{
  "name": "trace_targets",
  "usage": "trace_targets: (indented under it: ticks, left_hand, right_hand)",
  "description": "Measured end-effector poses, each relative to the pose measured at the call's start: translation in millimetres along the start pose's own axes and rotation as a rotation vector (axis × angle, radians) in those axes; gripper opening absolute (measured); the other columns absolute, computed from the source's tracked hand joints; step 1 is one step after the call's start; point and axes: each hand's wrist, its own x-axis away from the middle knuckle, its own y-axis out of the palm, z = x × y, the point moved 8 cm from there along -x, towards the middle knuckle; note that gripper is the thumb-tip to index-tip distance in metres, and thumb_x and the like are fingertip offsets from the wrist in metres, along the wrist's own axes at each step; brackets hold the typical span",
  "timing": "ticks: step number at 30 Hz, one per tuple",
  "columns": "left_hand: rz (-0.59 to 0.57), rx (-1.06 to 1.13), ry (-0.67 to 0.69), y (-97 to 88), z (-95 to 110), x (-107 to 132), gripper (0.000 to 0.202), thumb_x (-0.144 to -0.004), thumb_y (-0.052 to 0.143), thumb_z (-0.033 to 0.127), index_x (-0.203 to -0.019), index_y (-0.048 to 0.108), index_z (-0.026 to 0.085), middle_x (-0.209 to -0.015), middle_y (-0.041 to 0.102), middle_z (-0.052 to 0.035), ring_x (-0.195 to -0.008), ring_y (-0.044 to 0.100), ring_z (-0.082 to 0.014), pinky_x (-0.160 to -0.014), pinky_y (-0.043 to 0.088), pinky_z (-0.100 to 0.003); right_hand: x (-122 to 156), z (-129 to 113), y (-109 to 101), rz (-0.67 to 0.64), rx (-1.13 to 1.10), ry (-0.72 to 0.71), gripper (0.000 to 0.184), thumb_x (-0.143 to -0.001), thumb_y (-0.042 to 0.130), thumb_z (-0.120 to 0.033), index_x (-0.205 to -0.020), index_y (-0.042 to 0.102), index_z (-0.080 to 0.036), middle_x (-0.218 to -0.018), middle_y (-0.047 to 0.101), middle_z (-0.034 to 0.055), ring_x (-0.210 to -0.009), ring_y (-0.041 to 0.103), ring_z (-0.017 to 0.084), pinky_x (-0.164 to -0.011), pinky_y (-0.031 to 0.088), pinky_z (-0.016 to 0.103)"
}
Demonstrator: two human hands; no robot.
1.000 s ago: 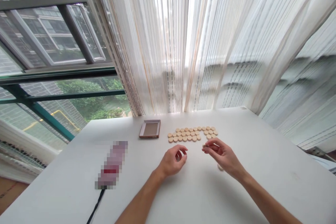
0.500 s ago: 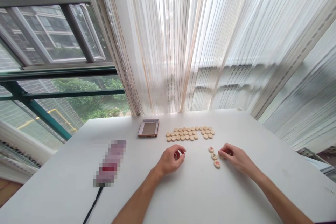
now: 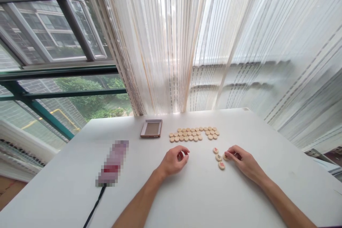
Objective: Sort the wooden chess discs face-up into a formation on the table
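Several round wooden chess discs (image 3: 192,134) lie face down in rows at the far middle of the white table (image 3: 187,196). Three marked discs (image 3: 218,157) lie face up in a short column nearer to me. My right hand (image 3: 242,160) rests on the table just right of them, its fingertips pinched on a fourth disc (image 3: 226,156). My left hand (image 3: 174,160) rests curled on the table left of the column, below the rows, fingers closed with nothing visible in them.
A small open brown box (image 3: 151,128) sits left of the disc rows. A blurred pink object (image 3: 112,164) with a black cable (image 3: 94,206) lies at the left. Sheer curtains (image 3: 213,42) and a window (image 3: 53,42) stand behind the table's far edge.
My right hand came down from the disc rows to the table and now sits beside three face-up discs, pinching another. My left hand has barely moved.
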Motion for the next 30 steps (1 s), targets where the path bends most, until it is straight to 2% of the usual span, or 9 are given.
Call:
trace_targets:
  ticks: [7, 10, 13, 15, 19, 23, 27, 30]
  left_hand:
    - [-0.005, 0.000, -0.005, 0.5, -1, 0, 0.018, -0.087, 0.059, 0.026, -0.101, 0.068, 0.020, -0.092, 0.071, -0.0039, -0.069, 0.062, -0.0137, -0.066, 0.050, -0.025]
    - [0.010, -0.015, -0.012, -0.8, -1, -1, 0.017, -0.089, 0.058, 0.029, -0.099, 0.068, 0.020, -0.090, 0.071, -0.0036, -0.069, 0.061, -0.0135, -0.066, 0.050, -0.025]
    - [0.026, -0.024, -0.015, -2.2, 1, -2, 0.018, -0.091, 0.057, 0.033, -0.095, 0.069, 0.020, -0.087, 0.070, -0.0030, -0.068, 0.060, -0.0135, -0.065, 0.048, -0.025]
    - [0.035, -0.026, -0.015, -3.2, 1, -2, 0.019, -0.092, 0.056, 0.034, -0.094, 0.069, 0.019, -0.085, 0.070, -0.0028, -0.067, 0.059, -0.0135, -0.064, 0.047, -0.025]
    - [0.048, -0.021, -0.016, -5.2, 1, -2, 0.021, -0.093, 0.055, 0.034, -0.093, 0.069, 0.018, -0.084, 0.070, -0.0031, -0.067, 0.058, -0.0135, -0.064, 0.046, -0.024]
    - [0.049, -0.007, -0.027, -6.4, -1, -1, 0.023, -0.094, 0.054, 0.034, -0.093, 0.069, 0.017, -0.083, 0.069, -0.0037, -0.067, 0.057, -0.0136, -0.064, 0.046, -0.024]
    - [0.052, -0.005, -0.034, -5.9, -3, -2, 0.022, -0.094, 0.053, 0.033, -0.092, 0.069, 0.018, -0.082, 0.068, -0.0029, -0.066, 0.056, -0.0131, -0.063, 0.045, -0.024]
    - [0.045, -0.015, -0.035, -4.3, -2, -2, 0.020, -0.094, 0.054, 0.032, -0.091, 0.068, 0.018, -0.080, 0.068, -0.0021, -0.065, 0.055, -0.0129, -0.062, 0.045, -0.023]
  right_hand:
    - [0, 6, -6, 0.047, -0.062, 0.050, 0.038, -0.091, 0.050, -0.059, -0.086, 0.064, -0.023, -0.077, 0.069, 0.0030, -0.066, 0.058, 0.019, -0.065, 0.047, 0.031]
    - [-9, 6, -10, 0.064, -0.069, 0.061, 0.037, -0.091, 0.051, -0.058, -0.091, 0.065, -0.023, -0.089, 0.071, 0.0044, -0.072, 0.061, 0.020, -0.070, 0.050, 0.032]
    - [-28, -2, -16, 0.102, -0.053, 0.027, 0.035, -0.091, 0.052, -0.055, -0.097, 0.067, -0.024, -0.103, 0.071, 0.0062, -0.087, 0.065, 0.023, -0.078, 0.052, 0.034]
    - [-47, -11, -15, 0.088, -0.027, -0.042, 0.033, -0.092, 0.052, -0.052, -0.098, 0.067, -0.024, -0.105, 0.071, 0.0067, -0.094, 0.065, 0.024, -0.080, 0.052, 0.034]
    - [-86, -23, -7, 0.042, 0.094, -0.200, 0.027, -0.092, 0.051, -0.045, -0.098, 0.069, -0.025, -0.101, 0.070, 0.0064, -0.091, 0.065, 0.023, -0.074, 0.053, 0.033]
    - [-109, -4, -7, 0.120, 0.123, -0.206, 0.028, -0.091, 0.049, -0.039, -0.105, 0.068, -0.024, -0.108, 0.067, 0.0093, -0.104, 0.062, 0.027, -0.082, 0.053, 0.039]
    - [-109, 19, -4, 0.099, 0.135, -0.208, 0.027, -0.090, 0.049, -0.032, -0.106, 0.069, -0.025, -0.111, 0.068, 0.0084, -0.105, 0.063, 0.027, -0.085, 0.055, 0.040]
    - [-105, 28, -1, 0.065, 0.164, -0.234, 0.036, -0.089, 0.046, -0.023, -0.119, 0.066, -0.028, -0.128, 0.064, 0.0061, -0.118, 0.058, 0.027, -0.098, 0.050, 0.042]
